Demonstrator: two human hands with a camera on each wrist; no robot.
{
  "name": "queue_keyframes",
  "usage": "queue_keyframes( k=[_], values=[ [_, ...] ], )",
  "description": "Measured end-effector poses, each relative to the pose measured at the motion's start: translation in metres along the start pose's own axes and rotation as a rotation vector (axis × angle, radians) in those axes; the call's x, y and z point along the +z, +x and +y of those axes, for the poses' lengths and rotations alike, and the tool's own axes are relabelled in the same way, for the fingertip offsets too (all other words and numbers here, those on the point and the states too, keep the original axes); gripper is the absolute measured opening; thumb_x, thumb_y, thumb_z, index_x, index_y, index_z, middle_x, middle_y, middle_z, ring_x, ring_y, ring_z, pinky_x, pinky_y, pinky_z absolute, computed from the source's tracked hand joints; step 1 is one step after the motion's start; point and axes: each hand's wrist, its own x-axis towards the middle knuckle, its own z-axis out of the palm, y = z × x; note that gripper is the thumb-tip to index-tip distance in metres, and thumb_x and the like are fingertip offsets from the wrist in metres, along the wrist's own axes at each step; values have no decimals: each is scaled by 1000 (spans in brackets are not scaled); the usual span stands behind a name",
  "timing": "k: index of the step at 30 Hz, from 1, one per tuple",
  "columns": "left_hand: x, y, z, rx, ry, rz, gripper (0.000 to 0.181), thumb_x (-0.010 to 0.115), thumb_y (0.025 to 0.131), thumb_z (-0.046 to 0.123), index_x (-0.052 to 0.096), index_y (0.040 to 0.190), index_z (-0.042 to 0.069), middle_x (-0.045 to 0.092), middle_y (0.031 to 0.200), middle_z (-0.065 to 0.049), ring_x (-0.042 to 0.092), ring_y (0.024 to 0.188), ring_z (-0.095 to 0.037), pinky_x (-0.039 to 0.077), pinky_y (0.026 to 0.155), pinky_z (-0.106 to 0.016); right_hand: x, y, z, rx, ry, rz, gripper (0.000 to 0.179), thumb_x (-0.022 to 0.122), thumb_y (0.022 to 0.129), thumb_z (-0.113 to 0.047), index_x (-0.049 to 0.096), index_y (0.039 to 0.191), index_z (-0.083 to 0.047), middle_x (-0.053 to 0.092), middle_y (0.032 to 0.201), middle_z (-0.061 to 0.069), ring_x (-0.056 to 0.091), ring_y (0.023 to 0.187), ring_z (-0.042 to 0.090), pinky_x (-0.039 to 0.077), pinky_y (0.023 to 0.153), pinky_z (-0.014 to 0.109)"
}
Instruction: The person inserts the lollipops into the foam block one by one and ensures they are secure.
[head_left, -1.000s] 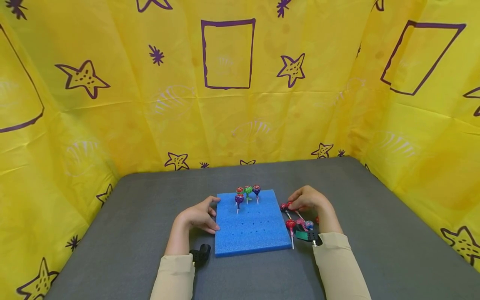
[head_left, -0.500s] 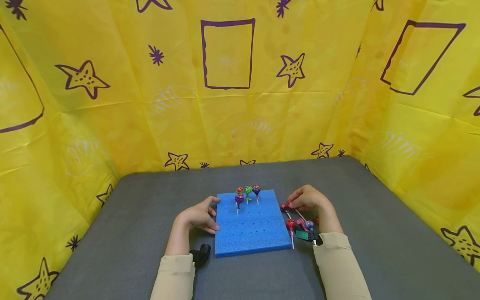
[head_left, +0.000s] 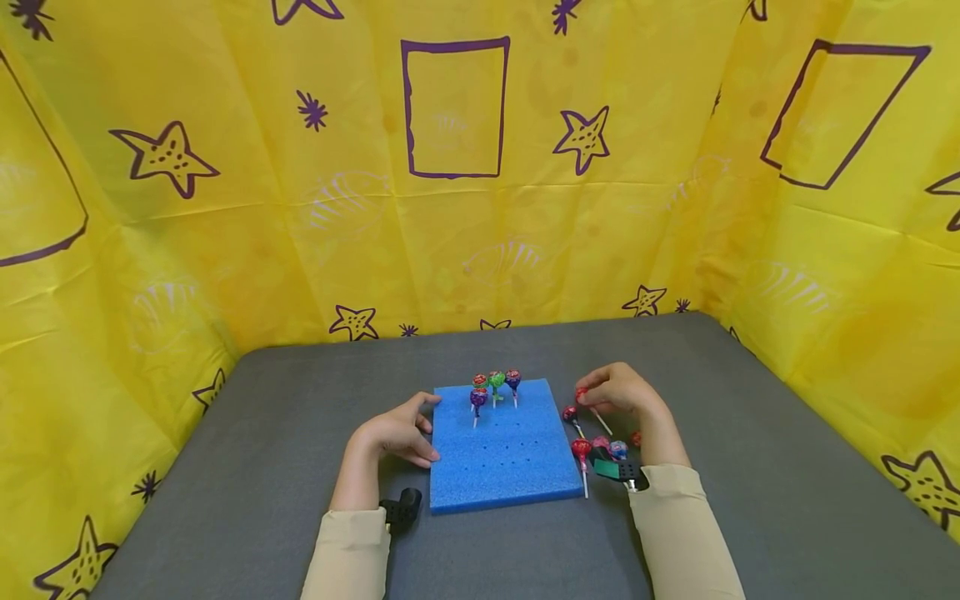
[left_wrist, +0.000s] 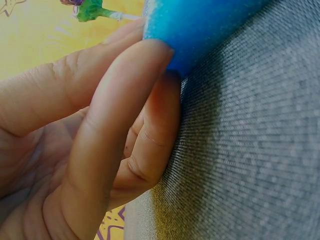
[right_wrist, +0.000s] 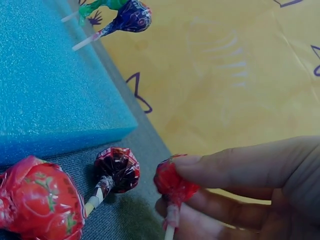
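Note:
A blue foam board (head_left: 495, 479) with several small holes lies flat on the grey table. Several wrapped lollipops stand upright near its far edge, among them a green one (head_left: 497, 380) and a dark purple one (head_left: 513, 379). At the board's left edge my left hand (head_left: 397, 431) grips the foam, thumb and index finger touching it and other fingers curled against its side. Right of the board, my right hand (head_left: 618, 390) pinches a red lollipop (right_wrist: 173, 181) by its wrapped head, stick hanging down. A dark-wrapped lollipop (right_wrist: 117, 170) lies beside it, between hand and board.
More lollipops lie right of the board: a red one (head_left: 581, 450) at its edge, a pink one (head_left: 601, 442), a blue one (head_left: 618, 450) and another red one (head_left: 637, 438) by the right wrist. Yellow patterned cloth (head_left: 450, 250) hangs around the table.
My right hand has lifted slightly up and away from the dark-wrapped lollipop, taking the red lollipop with it. The left hand and the board have stayed put.

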Motion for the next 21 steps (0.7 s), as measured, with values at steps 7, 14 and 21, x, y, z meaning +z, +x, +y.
queue_keyframes(
  k=[7, 14, 21],
  values=[
    [0, 0, -1, 4, 2, -1, 90, 73, 80, -10, 27, 152, 18, 47, 118, -18, 68, 74, -21, 64, 66, -32, -1, 0, -4, -17, 42, 54, 38, 73, 87, -12, 66, 121, 3, 70, 113, 20, 69, 91, 22, 63, 83, 30],
    [-1, 0, -1, 6, -1, -1, 91, 74, 79, -10, 28, 152, 19, 47, 117, -18, 68, 72, -21, 64, 66, -32, -2, 0, -8, -67, 93, 83, 42, 70, 89, -11, 62, 127, 5, 67, 120, 23, 69, 103, 32, 62, 91, 36],
    [-1, -1, -1, 8, 5, -1, 91, 74, 79, -10, 27, 152, 18, 47, 118, -19, 68, 72, -21, 64, 65, -31, -1, 0, -12, -130, 139, 118, 44, 70, 90, -15, 61, 129, 2, 65, 126, 24, 69, 109, 34, 58, 98, 43]
  ],
)
